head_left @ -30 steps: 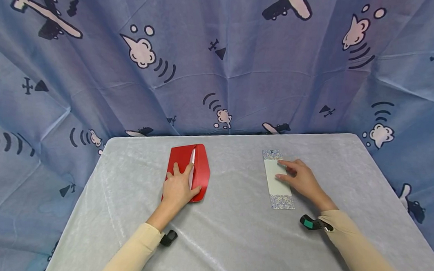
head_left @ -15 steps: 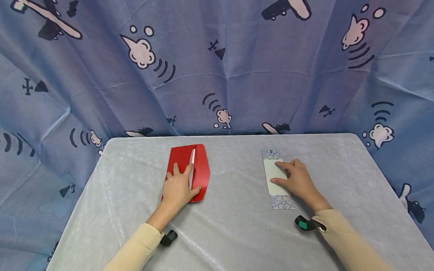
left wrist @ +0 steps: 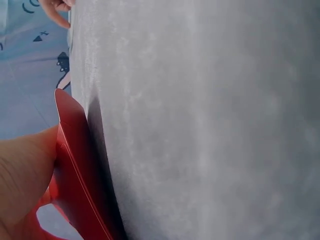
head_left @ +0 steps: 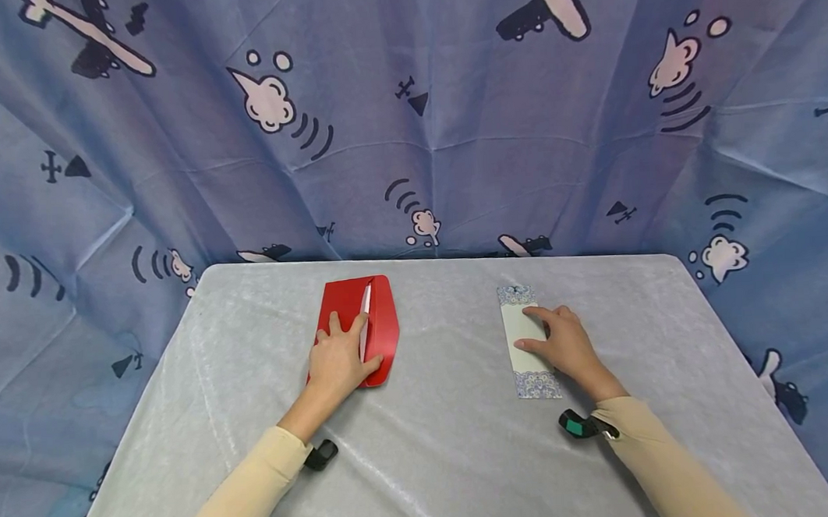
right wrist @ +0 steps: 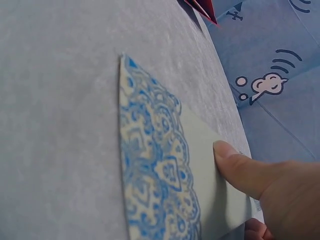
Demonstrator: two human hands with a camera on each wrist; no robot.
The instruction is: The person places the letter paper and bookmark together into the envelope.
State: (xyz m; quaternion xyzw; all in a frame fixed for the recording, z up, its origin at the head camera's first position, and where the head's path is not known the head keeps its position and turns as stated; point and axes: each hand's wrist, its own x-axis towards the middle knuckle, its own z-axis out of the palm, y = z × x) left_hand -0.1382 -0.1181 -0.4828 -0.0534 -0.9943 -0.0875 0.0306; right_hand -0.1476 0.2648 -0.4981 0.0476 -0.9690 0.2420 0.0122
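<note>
A red paper envelope (head_left: 345, 293) lies on the left of the table, a pale strip showing along the slit beside its flap (head_left: 385, 315). My left hand (head_left: 337, 362) rests on it with fingers spread and the thumb on the flap side. In the left wrist view, the red flap (left wrist: 75, 150) stands above the cloth. A pale bookmark (head_left: 518, 339) with blue patterned ends lies on the right. Over its right edge, my right hand (head_left: 568, 348) touches its face with the thumb and forefinger apart. The right wrist view shows the thumb (right wrist: 240, 165) on the bookmark's plain middle.
A grey cloth (head_left: 438, 445) covers the table. Behind hangs a blue curtain (head_left: 491, 129) printed with planes and clouds. Dark straps with small devices (head_left: 320, 455) sit at both wrists.
My right hand has shifted a little left, farther over the bookmark. My left hand and the envelope stay in place.
</note>
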